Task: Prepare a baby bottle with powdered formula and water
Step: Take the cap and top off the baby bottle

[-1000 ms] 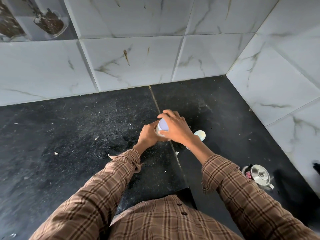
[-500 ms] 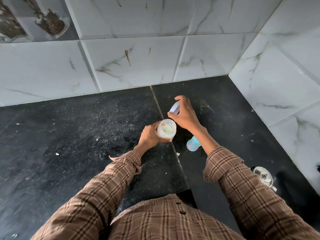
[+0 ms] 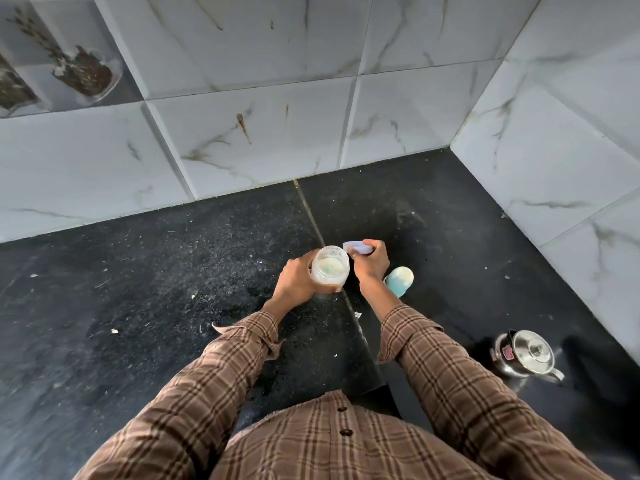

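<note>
My left hand [image 3: 296, 277] grips a clear jar [image 3: 329, 266] with pale powder inside, its mouth uncovered and facing up. Right beside its rim, my right hand [image 3: 370, 263] pinches the jar's pale lilac lid [image 3: 356, 246], held just off the jar. A baby bottle [image 3: 400, 279] with a light blue body stands on the black counter [image 3: 173, 289] directly behind my right wrist, partly hidden by it.
A small steel kettle [image 3: 528, 353] with a lid and handle stands on the counter at the right, near my right elbow. White marble-look tiled walls [image 3: 263, 133] close the counter at the back and on the right. Crumbs speckle the counter.
My right hand took the lilac lid off the jar, lifted it away to the back, then brought it down beside the jar's rim. The left hand kept its grip on the jar.
</note>
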